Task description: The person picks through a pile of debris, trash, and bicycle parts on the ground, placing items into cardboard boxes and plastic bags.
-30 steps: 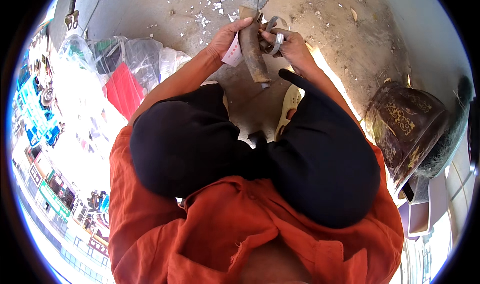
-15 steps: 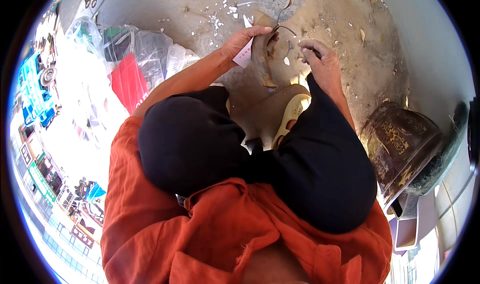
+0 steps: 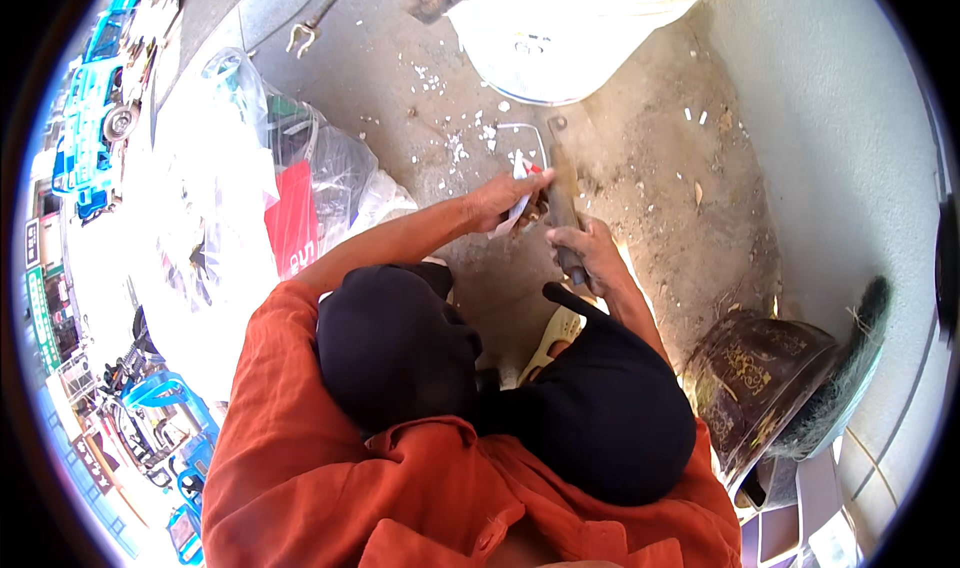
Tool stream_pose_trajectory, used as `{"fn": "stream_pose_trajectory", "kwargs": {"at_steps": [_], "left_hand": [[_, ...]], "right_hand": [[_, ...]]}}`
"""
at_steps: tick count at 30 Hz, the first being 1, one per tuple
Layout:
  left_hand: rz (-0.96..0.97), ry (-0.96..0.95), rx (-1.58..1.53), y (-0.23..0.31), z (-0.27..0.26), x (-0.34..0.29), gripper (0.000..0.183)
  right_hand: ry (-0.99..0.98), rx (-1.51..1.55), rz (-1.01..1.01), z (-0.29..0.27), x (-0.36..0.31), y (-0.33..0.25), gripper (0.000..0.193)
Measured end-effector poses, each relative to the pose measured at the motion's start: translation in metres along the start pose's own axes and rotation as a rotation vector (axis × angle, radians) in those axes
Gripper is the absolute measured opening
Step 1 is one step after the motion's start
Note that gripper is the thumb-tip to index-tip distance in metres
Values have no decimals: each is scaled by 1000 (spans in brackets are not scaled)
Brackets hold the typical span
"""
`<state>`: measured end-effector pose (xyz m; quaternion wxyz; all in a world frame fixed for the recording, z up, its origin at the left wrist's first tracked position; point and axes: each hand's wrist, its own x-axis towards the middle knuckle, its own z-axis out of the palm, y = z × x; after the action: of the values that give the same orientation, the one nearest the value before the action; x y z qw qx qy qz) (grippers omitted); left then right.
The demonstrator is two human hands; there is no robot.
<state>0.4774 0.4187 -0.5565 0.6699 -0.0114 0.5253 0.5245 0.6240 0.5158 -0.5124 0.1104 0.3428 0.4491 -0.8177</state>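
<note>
My left hand (image 3: 495, 203) is closed on a white paper slip (image 3: 512, 218) with red on it and a brown, rough piece (image 3: 533, 211), mostly hidden by the fingers and a tool; its kind I cannot make out. My right hand (image 3: 592, 253) grips the lower end of a long, narrow grey-brown tool (image 3: 563, 183) with a hole near its far tip. It may be a blade seen nearly edge-on. The tool crosses just right of my left fingertips, close to the brown piece. A thin white wire (image 3: 530, 126) curves beyond my left hand.
A big white bucket (image 3: 570, 43) stands ahead, with a dark rod end (image 3: 435, 3) beside it. White chips (image 3: 455, 148) dot the dusty floor. Clear plastic bags (image 3: 340, 158) and a red bag (image 3: 292, 218) lie left. A brown patterned pot (image 3: 755, 373) leans near the right wall.
My right hand, earlier without a visible tool, now grips the long tool beside my left hand. The brown piece is now mostly hidden. The view has tilted, bringing the white bucket into sight.
</note>
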Motion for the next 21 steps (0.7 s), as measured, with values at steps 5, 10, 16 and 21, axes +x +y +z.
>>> {"fn": "stream_pose_trajectory", "kwargs": {"at_steps": [5, 10, 16, 21], "left_hand": [[-151, -27, 432, 41, -7, -25, 15], [116, 241, 360, 103, -20, -124, 19], [545, 627, 410, 136, -41, -245, 30], [934, 1030, 316, 140, -100, -341, 39]], "right_hand": [[32, -64, -185, -25, -21, 6, 27], [159, 7, -130, -36, -17, 3, 35], [195, 138, -170, -55, -21, 13, 35], [175, 63, -151, -54, -22, 5, 34]]}}
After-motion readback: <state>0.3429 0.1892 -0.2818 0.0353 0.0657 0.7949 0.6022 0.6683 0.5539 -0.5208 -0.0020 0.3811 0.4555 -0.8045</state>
